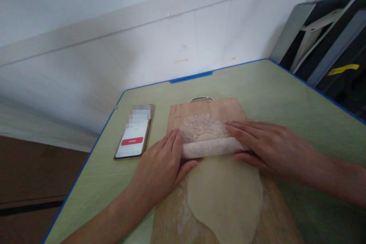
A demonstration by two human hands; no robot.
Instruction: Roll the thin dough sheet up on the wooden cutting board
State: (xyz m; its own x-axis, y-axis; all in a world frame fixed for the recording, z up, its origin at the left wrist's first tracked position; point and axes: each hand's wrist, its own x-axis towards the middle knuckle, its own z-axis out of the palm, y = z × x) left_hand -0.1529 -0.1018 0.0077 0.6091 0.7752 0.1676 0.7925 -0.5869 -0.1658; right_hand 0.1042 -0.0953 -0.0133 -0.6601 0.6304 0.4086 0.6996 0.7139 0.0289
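Note:
A pale, floured rolling pin (213, 148) lies across a thin sheet of dough (225, 198). My left hand (164, 156) is closed over the pin's left end, thumb on the near side. Over the right end, my right hand (260, 143) grips it the same way, fingers on the far side and thumb below. A small edge of dough shows beyond the pin. Underneath is a wooden cutting board (177, 112) with a metal handle (201, 98) at its far end. Loose flour (204, 124) is scattered on the board past the pin.
A phone (134, 133) with a lit screen lies left of the board. The green table (274, 95) has a blue edge and stands against a white wall (160, 49). At the right, dark items (340, 45) with a yellow strip stand beside the table.

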